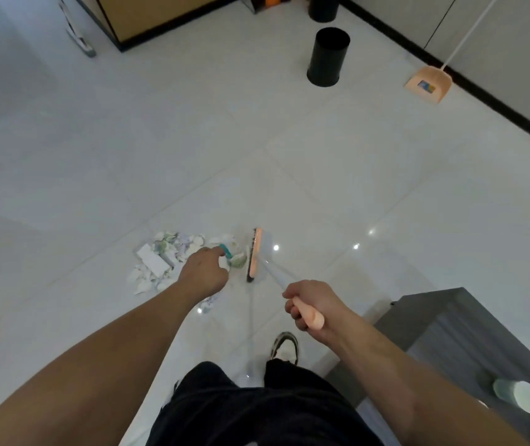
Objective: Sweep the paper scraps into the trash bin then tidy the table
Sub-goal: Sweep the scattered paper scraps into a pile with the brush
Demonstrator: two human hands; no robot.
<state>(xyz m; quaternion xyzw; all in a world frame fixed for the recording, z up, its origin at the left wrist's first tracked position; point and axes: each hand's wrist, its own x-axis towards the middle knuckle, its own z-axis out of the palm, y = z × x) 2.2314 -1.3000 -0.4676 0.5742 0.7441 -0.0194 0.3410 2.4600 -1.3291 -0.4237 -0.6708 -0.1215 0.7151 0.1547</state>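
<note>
Glossy tiled floor (321,175) gleams; torn paper scraps (167,255) look matt beside the smooth plastic broom (255,254).

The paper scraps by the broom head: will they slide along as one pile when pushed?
Probably not as one: the paper scraps look small, thin and loose, so some should scatter. The glossy floor should let them slide easily.

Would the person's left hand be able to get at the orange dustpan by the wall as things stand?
Probably not: the dustpan leans at the far wall across open floor, while the left hand is down over the paper scraps.
</note>
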